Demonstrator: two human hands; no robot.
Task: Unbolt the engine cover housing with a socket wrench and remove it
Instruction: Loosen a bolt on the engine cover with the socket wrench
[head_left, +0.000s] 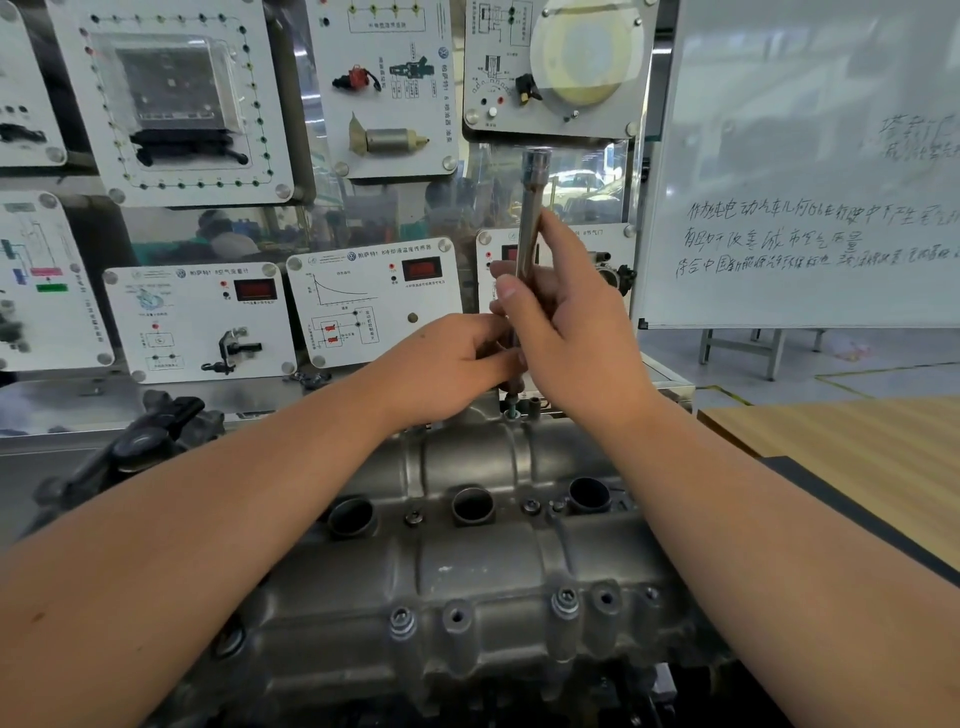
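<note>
Behind the engine cover housing (467, 561), display panels (374, 301) carry Chinese labels too small to read, and a whiteboard (810, 171) to their right bears handwritten Chinese lines. The right hand (566, 322) grips the upright socket wrench (530, 223) shaft; the left hand (447, 358) pinches its lower end above the housing's far edge. The grey cast housing shows three round wells and bolts along its near edge, beside a wooden desk (852, 441).

Both forearms reach in from 7 and 5 o'clock and meet near frame centre. The right hand (566, 322) stands tilted upright, thumb and fingers wrapped round a slim shaft pointing to 12 o'clock. The left hand (447, 364) lies at its 9 o'clock, knuckles up, fingertips pinching the shaft's lower end.
</note>
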